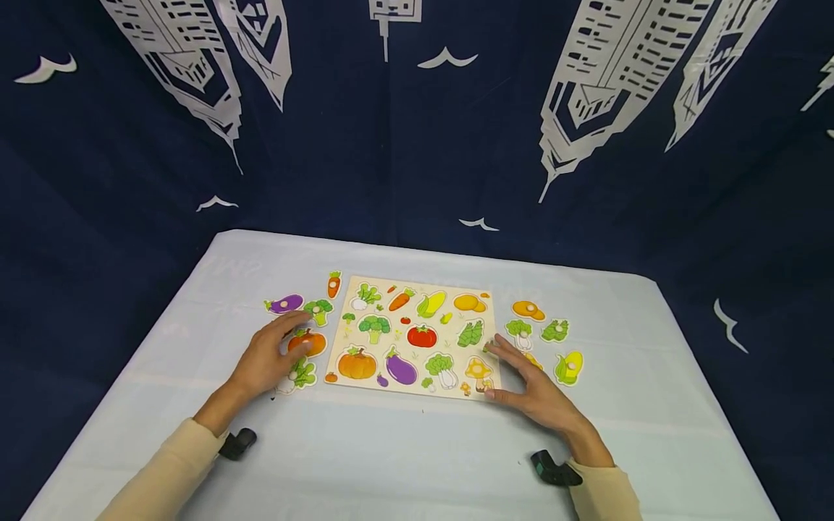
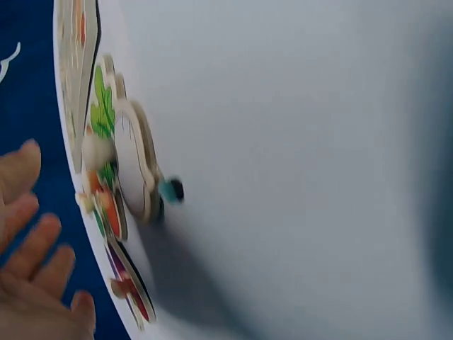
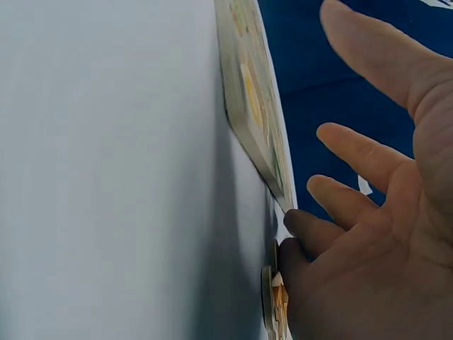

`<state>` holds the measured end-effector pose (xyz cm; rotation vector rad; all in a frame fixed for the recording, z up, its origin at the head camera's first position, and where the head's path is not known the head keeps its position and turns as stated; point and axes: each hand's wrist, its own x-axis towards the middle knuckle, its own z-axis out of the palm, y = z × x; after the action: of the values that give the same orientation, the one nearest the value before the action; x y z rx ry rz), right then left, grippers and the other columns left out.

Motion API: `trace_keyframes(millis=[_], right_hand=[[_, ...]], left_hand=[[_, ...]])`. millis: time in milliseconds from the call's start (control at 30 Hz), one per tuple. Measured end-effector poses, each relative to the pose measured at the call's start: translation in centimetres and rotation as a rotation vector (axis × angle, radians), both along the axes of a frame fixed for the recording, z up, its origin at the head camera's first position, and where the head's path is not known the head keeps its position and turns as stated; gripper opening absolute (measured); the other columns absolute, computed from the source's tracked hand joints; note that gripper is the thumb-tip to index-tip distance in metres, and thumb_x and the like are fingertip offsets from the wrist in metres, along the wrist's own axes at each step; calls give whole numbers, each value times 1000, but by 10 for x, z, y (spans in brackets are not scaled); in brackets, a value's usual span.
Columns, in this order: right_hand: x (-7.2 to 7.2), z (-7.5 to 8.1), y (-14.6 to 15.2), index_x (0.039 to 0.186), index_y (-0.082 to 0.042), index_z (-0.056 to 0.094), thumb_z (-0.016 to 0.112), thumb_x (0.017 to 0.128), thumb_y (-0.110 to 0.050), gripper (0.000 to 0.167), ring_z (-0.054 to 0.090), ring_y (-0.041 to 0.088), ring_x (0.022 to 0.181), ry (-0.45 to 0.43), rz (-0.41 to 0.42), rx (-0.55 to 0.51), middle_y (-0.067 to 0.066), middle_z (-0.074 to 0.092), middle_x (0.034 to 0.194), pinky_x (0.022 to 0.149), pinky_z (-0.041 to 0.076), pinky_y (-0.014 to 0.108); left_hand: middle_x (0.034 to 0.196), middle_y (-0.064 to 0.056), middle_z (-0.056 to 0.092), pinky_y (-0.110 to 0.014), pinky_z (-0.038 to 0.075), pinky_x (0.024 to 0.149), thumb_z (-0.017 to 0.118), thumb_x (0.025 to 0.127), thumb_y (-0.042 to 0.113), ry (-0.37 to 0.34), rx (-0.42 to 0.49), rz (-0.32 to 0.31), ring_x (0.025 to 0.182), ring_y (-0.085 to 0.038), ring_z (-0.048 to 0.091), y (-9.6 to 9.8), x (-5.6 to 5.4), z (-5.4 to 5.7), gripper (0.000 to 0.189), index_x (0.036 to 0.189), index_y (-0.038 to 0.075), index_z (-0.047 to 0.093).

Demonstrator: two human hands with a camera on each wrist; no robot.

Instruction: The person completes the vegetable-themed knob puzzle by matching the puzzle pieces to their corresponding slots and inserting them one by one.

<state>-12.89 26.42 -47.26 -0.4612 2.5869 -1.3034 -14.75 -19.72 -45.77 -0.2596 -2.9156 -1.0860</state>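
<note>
A wooden vegetable puzzle board lies flat on the table. My left hand is over the loose pieces at its left, nearest the pumpkin piece and the radish piece, both partly hidden. In the left wrist view the fingers are spread apart from the radish piece and its round knob. My right hand is at the board's right edge, holding nothing. It partly covers a yellow piece. In the right wrist view its fingers are spread beside the board.
Left of the board lie carrot, eggplant and broccoli pieces. At its right are potato, bok choy, leafy green and corn pieces. A dark blue printed cloth hangs behind the white table.
</note>
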Motion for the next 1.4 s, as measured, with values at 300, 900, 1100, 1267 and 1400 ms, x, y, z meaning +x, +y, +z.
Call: trace_keyframes(millis=[300,900,1100,1267,1400], right_hand=[[1,-3,-1,149,-18,48,87,75,-34,85,18,39,153,20,7,82,7,28,165,120,18,65],[2,-5,-3,148,-14,49,87,76,-27,83,20,39,153,32,9,153,7,27,166,119,22,65],[2,-5,-2,147,-13,50,87,77,-23,80,21,39,152,44,10,163,7,27,165,119,23,65],[2,-6,-2,147,-13,50,86,77,-22,79,21,39,152,46,19,167,6,27,166,119,23,65],[3,-5,-2,148,-13,50,86,78,-22,79,22,39,152,52,18,176,6,27,166,118,24,65]], left_hand=[[144,-14,55,-57,31,118,71,91,4,-39,58,-130,140,-37,43,-10,-6,0,45,135,7,61],[135,-13,62,-53,39,114,72,90,2,-39,27,-140,134,-36,50,-15,-10,-1,38,127,7,66],[134,-13,63,-54,37,115,72,89,1,-44,23,-140,135,-37,49,-16,-9,-3,38,127,6,66],[134,-14,63,-57,34,116,71,89,-1,-40,7,-137,136,-38,48,-16,-10,-4,35,123,6,69],[133,-15,64,-59,32,116,70,89,-3,-32,-2,-132,136,-38,48,-16,-11,-5,32,120,5,70]])
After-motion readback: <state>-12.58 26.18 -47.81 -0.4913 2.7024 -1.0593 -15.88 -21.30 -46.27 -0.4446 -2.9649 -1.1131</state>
